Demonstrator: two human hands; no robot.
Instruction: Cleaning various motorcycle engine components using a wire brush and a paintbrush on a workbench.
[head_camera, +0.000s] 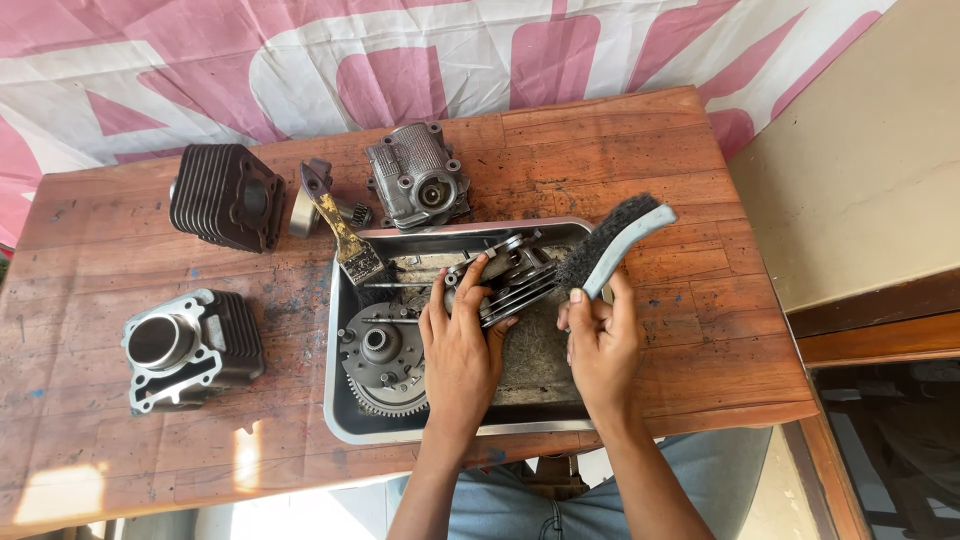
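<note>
My left hand (458, 340) grips a round grey clutch part (510, 275) made of stacked metal discs, tilted on edge over the steel tray (345, 420). My right hand (600, 335) holds a wire brush (610, 240) with a pale grey handle, its dark bristles against the right side of the clutch part. A toothed gear assembly (385, 365) lies in the tray just left of my left hand. A paintbrush (345, 235) with a worn yellow handle rests across the tray's top left corner.
On the wooden table (650, 150) sit a black finned cylinder (225, 195) at the back left, a grey cylinder head (415, 175) behind the tray, and another finned cylinder (190, 345) at the front left. A pink and white banner (400, 60) hangs behind.
</note>
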